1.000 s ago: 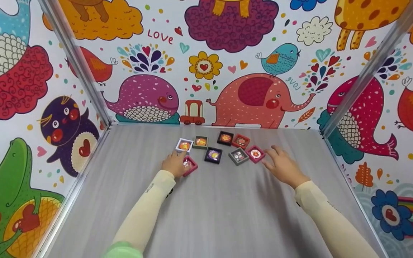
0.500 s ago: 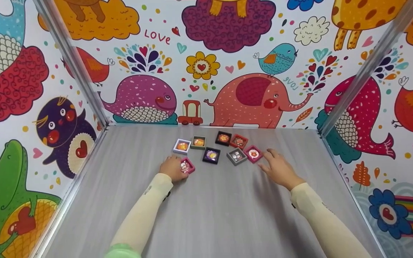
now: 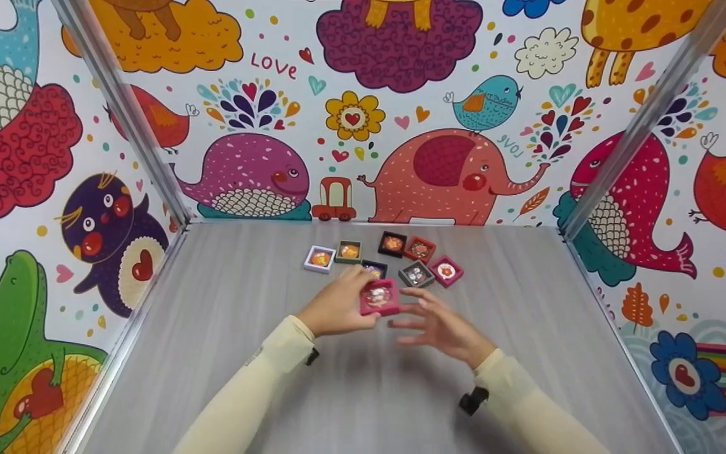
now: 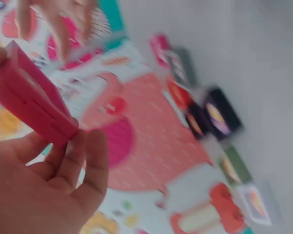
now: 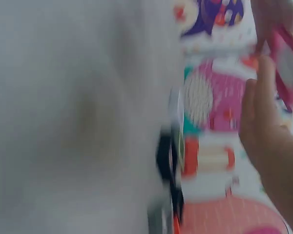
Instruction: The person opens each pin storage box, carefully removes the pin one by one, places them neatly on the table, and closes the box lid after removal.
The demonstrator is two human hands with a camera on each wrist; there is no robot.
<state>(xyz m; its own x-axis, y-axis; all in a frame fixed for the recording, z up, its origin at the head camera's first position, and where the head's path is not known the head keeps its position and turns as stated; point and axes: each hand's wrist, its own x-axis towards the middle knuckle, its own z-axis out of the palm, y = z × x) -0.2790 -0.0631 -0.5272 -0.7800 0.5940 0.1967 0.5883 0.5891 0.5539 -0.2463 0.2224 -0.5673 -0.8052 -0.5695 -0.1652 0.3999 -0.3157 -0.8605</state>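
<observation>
Raised over the table, my left hand (image 3: 336,308) grips a small pink square display box (image 3: 379,299) with a clear window and a pale figure inside. In the left wrist view the pink box (image 4: 36,97) stands tilted between thumb and fingers. My right hand (image 3: 443,329) is close to the box's right side, fingers spread and fairly straight. Whether they touch it is hard to tell; the right wrist view is blurred. Partly behind the left hand lies a dark navy box (image 3: 375,268). Just beyond the hands are a grey box (image 3: 416,273) and a second pink box (image 3: 445,271).
Farther back lie a white box (image 3: 319,258), a green box (image 3: 349,251), a black box (image 3: 392,243) and a red box (image 3: 420,249). The grey table (image 3: 243,378) is enclosed by printed panels (image 3: 262,176) at the back and both sides.
My left hand has picked up the pink box at the left and brought it rightward and up off the table. My right hand has left the other pink box and moved left and nearer.
</observation>
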